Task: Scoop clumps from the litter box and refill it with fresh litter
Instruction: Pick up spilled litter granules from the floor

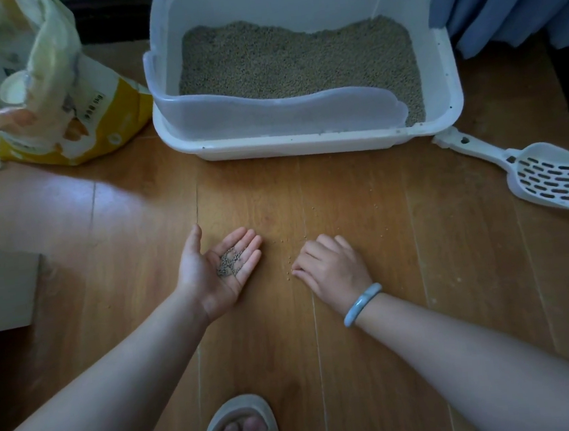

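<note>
We are at the tidy-up end of the job, by our reading. The litter box [304, 144] sits on the floor [419, 272] at twelve o'clock, its litter [297, 63] lying in a fairly deep bed, banked higher toward the back wall. The scoop [544, 178] lies idle on the floor at two o'clock, just off the box's near right corner, and the opened litter bag [70, 106] stands at ten o'clock, beside the box.

Our hands are apart, low in the middle of the view. The left hand [222, 272] is turned palm up with fingers straight, cradling a small heap of grey granules [229, 266]. The right hand [332, 266] is palm down, fingers curled with tips on the boards next to a few stray grains [289, 276]. Whether a grain is pinched, we cannot tell.

Next we would gather the remaining loose grains into the left palm, keeping it level, then carry the handful toward twelve o'clock and tip it in over the box's low front wall.
</note>
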